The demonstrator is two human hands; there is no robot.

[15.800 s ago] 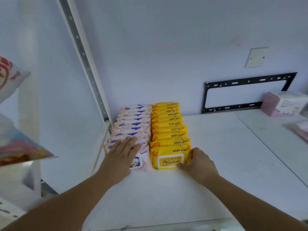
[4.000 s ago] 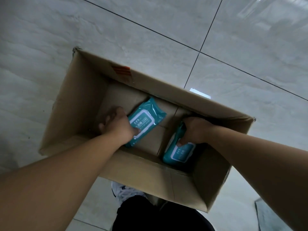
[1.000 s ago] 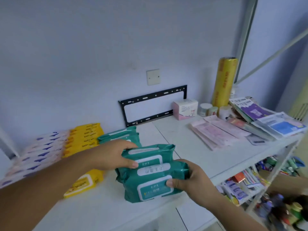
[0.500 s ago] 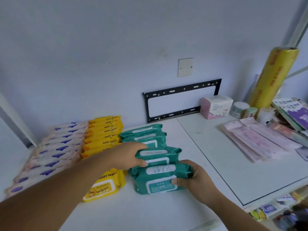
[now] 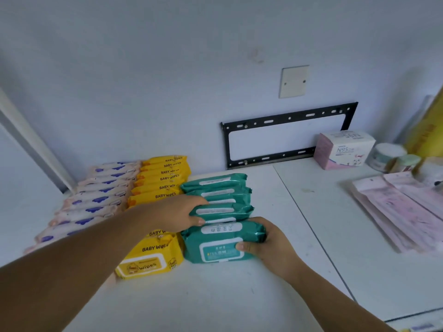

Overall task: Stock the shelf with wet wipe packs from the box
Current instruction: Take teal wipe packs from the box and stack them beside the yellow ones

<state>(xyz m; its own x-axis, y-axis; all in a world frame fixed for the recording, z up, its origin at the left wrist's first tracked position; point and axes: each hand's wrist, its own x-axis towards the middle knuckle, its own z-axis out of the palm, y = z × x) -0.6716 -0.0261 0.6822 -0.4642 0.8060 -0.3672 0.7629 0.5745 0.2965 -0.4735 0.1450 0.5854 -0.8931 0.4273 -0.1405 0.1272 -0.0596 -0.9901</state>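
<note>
White shelf (image 5: 239, 295) against a pale blue-white wall (image 5: 167, 68); a seam runs front to back across its top, right of the wipe rows. Three rows of wet wipe packs run from near the front edge back toward the wall, packs overlapping like shingles.

- Left row: pink-and-white packs (image 5: 96, 200) with blue marks, nearest the shelf's left edge.
- Middle row: yellow packs (image 5: 165, 178) printed "BABY WIPES"; the front one (image 5: 148, 257) lies flat, label up.
- Right row: teal packs (image 5: 218, 188), touching the yellow row's side; shorter than the other two, stopping short of the wall.

Left hand (image 5: 177, 214) reaches over the yellow row, fingers curled onto the left end of a teal pack (image 5: 223, 210) in the middle of the teal row, thumb underneath, gripping it.

Right hand (image 5: 268, 243) clasps the right end of the front teal pack (image 5: 215, 245), thumb on its top face, fingers wrapped behind. This pack rests on the shelf, side against the front yellow one.

Behind: black metal bracket (image 5: 287, 118) on the wall, blank switch plate (image 5: 293, 81) above it. Toward the back right corner: pink N95 mask box (image 5: 342, 149), small round tubs (image 5: 386, 155), a yellow roll (image 5: 429, 133) at frame edge. Flat pink sachets (image 5: 395, 212) fan out along the right side.
</note>
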